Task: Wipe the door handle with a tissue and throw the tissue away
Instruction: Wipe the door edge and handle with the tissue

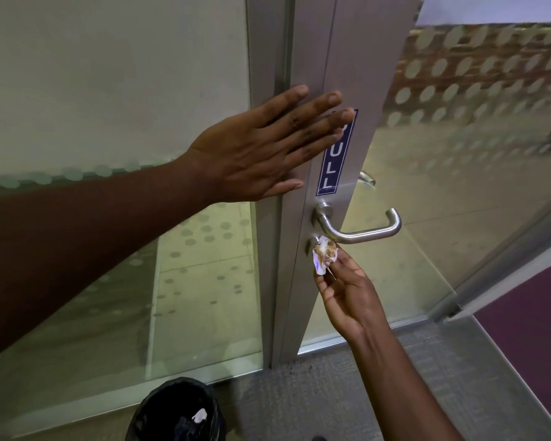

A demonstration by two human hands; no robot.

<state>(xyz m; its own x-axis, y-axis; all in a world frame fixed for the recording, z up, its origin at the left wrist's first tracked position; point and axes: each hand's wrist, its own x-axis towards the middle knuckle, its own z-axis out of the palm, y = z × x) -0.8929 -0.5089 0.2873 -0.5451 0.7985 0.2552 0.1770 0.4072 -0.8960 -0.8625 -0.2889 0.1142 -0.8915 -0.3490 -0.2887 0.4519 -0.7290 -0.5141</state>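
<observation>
1. Head view. Left hand (pixel 252 148) lay flat and open against the door stile (pixel 309 52), fingers spread across the top of the blue PULL sticker (pixel 333 160); it held nothing, only braced the door.
2. Right hand (pixel 347 291) pinched a crumpled tissue (pixel 323 254) between thumb and fingertips, the other fingers loosely curled. The tissue showed brown soiling.
3. The tissue sat just under the inner bend of the door handle (pixel 363 232), against the small fitting below the rose; whether it touched the lever itself could not be told.
4. Judgement: to wipe well, turn a clean face outward, wrap the lever and run along it to the returned end, keeping the left hand's brace.
5. Bin (pixel 175 412), black-lined, stood on the floor below the left forearm, well apart from the handle. One pale scrap (pixel 200 415) lay inside; other contents too dark to tell.
</observation>
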